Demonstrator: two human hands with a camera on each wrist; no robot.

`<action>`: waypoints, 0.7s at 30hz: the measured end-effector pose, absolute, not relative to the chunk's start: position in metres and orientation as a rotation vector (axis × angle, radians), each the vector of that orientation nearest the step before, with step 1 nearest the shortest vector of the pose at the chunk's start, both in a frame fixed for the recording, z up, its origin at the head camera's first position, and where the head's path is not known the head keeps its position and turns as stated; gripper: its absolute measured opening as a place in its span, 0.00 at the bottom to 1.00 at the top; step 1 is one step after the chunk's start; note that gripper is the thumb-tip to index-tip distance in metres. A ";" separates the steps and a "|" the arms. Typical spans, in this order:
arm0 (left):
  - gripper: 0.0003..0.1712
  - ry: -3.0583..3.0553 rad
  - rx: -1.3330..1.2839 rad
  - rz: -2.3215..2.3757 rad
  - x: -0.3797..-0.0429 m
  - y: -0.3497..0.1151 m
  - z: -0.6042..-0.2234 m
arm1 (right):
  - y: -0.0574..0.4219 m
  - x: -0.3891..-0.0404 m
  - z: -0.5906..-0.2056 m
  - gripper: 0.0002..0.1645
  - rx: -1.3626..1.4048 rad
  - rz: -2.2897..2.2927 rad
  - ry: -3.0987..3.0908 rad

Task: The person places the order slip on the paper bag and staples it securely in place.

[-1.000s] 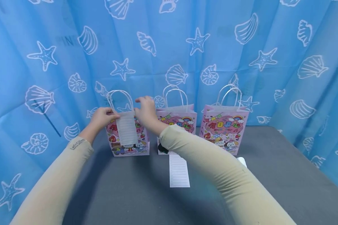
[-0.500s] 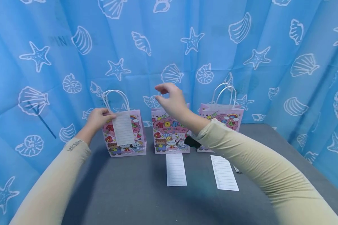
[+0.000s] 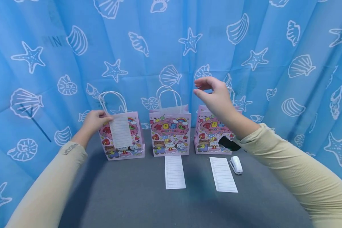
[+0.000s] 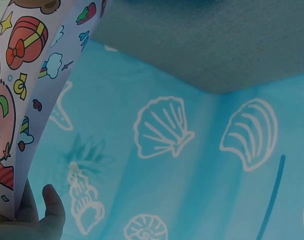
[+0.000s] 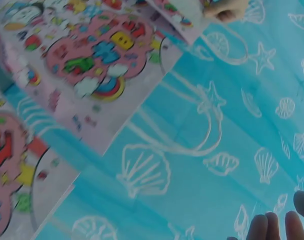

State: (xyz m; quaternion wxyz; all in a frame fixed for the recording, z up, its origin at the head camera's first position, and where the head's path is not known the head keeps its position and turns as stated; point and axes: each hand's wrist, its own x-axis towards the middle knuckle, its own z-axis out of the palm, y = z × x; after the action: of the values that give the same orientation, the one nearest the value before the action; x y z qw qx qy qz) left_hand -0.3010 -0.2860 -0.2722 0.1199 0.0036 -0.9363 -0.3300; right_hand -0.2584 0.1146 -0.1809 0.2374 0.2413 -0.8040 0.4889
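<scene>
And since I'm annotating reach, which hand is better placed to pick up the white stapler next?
Probably the right hand: it looks empty and is nearer the white stapler, whereas the left hand pinches a lined slip against the leftmost bag.

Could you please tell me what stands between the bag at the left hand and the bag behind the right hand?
In the head view, another pink bag stands there, apart from both, with a lined slip lying in front.

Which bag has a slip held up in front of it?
The leftmost bag; the left hand holds that slip. The other two slips lie on the table.
</scene>
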 end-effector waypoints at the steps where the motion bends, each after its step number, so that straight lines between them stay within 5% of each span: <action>1: 0.20 -2.737 0.012 -0.965 -0.301 -0.286 -0.272 | 0.120 -0.257 -0.181 0.15 0.645 1.328 -2.206; 21: 0.19 -2.742 0.039 -0.964 -0.300 -0.284 -0.272 | 0.206 -0.243 -0.224 0.18 0.482 1.172 -2.331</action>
State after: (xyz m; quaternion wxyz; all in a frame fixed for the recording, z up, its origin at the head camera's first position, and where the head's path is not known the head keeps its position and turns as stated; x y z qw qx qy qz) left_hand -0.3004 -0.2843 -0.2719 0.1172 0.0134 -0.9368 -0.3293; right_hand -0.2428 0.2060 -0.2242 0.2418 0.1762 -0.8524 0.4288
